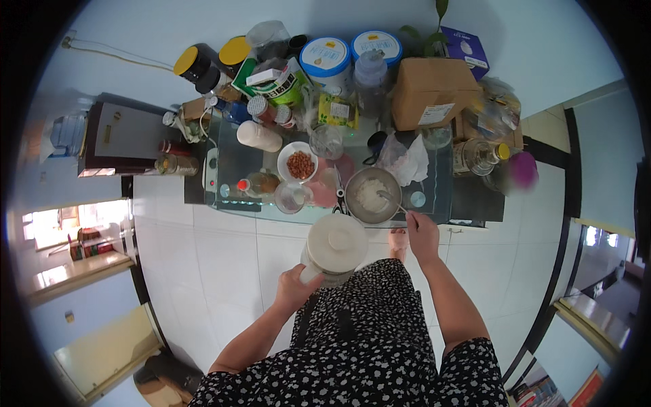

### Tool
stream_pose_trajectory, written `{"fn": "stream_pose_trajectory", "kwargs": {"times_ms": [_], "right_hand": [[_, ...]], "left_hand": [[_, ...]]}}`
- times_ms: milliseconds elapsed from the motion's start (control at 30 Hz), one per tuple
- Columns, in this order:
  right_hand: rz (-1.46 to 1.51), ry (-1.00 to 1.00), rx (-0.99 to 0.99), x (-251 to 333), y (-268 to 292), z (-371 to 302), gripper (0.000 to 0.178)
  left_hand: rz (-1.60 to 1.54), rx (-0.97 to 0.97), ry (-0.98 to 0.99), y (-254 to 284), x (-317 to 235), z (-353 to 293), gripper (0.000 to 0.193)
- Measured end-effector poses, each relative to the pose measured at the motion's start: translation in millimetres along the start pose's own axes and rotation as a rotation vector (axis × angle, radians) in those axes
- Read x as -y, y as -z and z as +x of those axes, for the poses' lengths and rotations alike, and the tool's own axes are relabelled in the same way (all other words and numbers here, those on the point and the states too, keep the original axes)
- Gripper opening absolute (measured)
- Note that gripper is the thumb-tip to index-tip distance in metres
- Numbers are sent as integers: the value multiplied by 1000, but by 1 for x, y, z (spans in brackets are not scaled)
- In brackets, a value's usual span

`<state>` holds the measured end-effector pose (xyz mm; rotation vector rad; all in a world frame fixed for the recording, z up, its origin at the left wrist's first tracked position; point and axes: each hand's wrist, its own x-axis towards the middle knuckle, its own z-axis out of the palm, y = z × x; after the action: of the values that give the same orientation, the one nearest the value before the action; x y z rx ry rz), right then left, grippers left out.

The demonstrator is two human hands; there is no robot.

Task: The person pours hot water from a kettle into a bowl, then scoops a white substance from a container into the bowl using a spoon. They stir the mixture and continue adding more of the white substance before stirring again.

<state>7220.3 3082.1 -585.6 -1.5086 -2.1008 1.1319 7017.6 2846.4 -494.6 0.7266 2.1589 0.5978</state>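
My left hand (296, 287) is closed round the handle of a jug (337, 243) with a round cream lid, held in front of the table's near edge. With its fingers pinched, my right hand (422, 235) grips the handle of a spoon (395, 202). The spoon's head rests in a metal bowl (354, 207) on the glass table, among a pale, floury-looking mass (371, 193). Left of the bowl lie scissors (340, 192). A white bowl of reddish-brown nuts or beans (300, 165) and a clear glass cup (291, 197) stand farther left.
A cardboard box (434, 91), white tubs with blue rims (325, 57) and several jars and packets crowd the back of the glass table (271, 214). A red-capped bottle (259, 184) stands near its front left. A plastic bag (405, 159) lies behind the metal bowl.
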Motion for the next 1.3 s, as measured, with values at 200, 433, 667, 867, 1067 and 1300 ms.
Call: {"fn": "stream_pose_trajectory", "kwargs": {"times_ms": [200,433,667,867,1067,1300], "right_hand": [[-12,131,93,-6,12,29,21],[-1,188,147,-18,20,43,21],[-17,208,170,-26,25,47,20],[-28,235,171,-28,30,47,18],[-57,312,205,-22,29,51,15],[-194,394,285,-18,15,67,16]], "left_hand": [[10,-20,256,-26,-29,3,44],[134,-60,280,-44,-55,9,50],[134,-78,305,-52,-79,14,52],[140,-17,331,-55,-85,23,52],[46,-20,406,-55,-91,24,48],[36,-60,358,-55,-80,24,45]]}}
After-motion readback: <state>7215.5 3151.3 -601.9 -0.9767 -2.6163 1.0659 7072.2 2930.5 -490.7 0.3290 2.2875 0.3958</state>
